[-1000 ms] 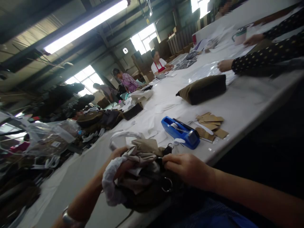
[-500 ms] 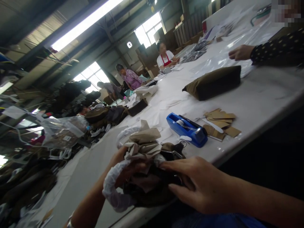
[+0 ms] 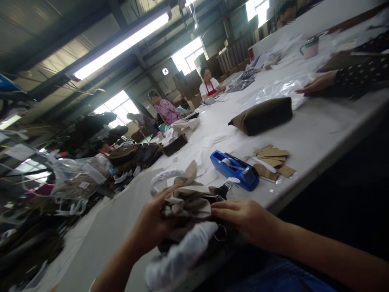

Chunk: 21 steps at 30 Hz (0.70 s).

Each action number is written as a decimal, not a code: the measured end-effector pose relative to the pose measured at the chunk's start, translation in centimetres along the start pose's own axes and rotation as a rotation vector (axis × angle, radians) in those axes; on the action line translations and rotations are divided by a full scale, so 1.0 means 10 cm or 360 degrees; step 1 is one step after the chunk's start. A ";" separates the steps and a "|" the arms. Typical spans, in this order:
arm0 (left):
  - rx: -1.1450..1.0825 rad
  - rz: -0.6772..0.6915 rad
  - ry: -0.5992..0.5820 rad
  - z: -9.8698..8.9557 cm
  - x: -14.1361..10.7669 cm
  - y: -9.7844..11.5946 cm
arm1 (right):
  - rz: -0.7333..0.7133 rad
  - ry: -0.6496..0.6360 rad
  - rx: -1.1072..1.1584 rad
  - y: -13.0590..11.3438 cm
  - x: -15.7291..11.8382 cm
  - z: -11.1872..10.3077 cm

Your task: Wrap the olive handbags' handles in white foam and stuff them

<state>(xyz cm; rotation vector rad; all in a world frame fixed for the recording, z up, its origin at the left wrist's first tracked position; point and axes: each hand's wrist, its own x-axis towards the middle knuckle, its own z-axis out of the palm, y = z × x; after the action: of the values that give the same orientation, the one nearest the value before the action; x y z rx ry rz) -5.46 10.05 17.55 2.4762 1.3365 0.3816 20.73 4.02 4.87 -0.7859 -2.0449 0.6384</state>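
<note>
A dark olive bag (image 3: pixel 197 239) sits at the near table edge between my hands, its mouth full of crumpled beige cloth or paper (image 3: pixel 188 202). My left hand (image 3: pixel 152 223) is curled round the left side of that beige bundle; some fingertips are hidden behind it. Fingers of my right hand (image 3: pixel 249 221) are closed on the bag's rim at the right, by the zipper (image 3: pixel 215 198). One handle wrapped in white tissue (image 3: pixel 185 253) droops toward me, blurred by motion. Another wrapped handle (image 3: pixel 164 176) arches up behind the bundle. A metal ring hangs on the near side.
Beyond the bag stands a blue tape dispenser (image 3: pixel 234 170) beside brown card pieces (image 3: pixel 273 160). Farther off lies an olive pouch (image 3: pixel 261 115). A co-worker's hand (image 3: pixel 317 84) in a dotted sleeve rests near clear plastic (image 3: pixel 273 91). Dark bags (image 3: pixel 133 152) are piled at left.
The near wrapped handle has swung from the left side to the front of the bag. My left hand has come up onto the beige bundle's outer side. The co-worker's hand has opened out.
</note>
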 end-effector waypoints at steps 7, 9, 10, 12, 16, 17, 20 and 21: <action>0.0172 0.0479 -0.0275 0.15 -0.01 0.40 | -0.0023 -0.0078 -0.0497 0.14 0.01 0.07; 0.0116 0.0481 -0.0361 0.22 0.02 0.34 | -0.0110 0.0024 -0.0563 0.16 -0.01 0.10; 0.0097 0.0489 -0.0411 0.25 0.04 0.31 | -0.0152 0.0088 -0.0591 0.17 -0.03 0.11; 0.0089 0.0527 -0.0553 0.30 0.07 0.28 | -0.0228 0.0217 -0.0612 0.20 -0.05 0.12; 0.0213 0.0561 -0.0840 0.34 0.12 0.37 | -0.0365 0.0417 -0.0629 0.25 -0.05 0.11; 0.0264 0.0535 -0.0888 0.36 0.15 0.38 | -0.0403 0.0473 -0.0639 0.25 -0.03 0.12; 0.0376 0.0363 -0.0870 0.52 0.25 0.31 | -0.0549 0.0601 -0.0623 0.18 0.07 0.19; 0.0371 0.0286 -0.0802 0.61 0.30 0.26 | -0.0615 0.0625 -0.0595 0.14 0.11 0.24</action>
<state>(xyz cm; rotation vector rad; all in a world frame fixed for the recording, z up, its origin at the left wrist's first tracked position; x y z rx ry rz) 0.35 10.42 13.20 2.6367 0.9983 -0.3657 18.68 5.44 3.25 -0.6337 -1.8902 -0.1150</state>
